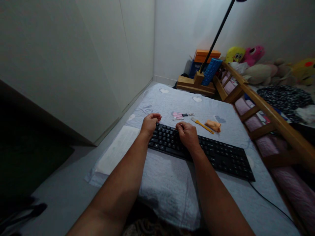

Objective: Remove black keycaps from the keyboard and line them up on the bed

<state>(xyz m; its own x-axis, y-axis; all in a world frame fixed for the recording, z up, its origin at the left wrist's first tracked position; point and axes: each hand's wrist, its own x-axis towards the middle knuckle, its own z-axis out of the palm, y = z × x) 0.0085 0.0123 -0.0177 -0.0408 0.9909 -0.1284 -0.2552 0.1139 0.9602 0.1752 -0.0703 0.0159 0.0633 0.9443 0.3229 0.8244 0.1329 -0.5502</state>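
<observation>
You are in a home, apparently a bedroom: you can see a wooden-railed bed (261, 111) with pink bedding (265, 149), plush toys (258, 73) piled beyond its rail, and pale, cabinet-like panels (105, 49) rising on your left.

The right hand (188, 133) hides some keys of the keyboard (221, 157) beneath it; whether its fingertips pinch anything is too small to tell. The left hand (149, 125) covers the near corner. Beyond the right hand, the top edge cuts off the lamp (219, 31).
</observation>
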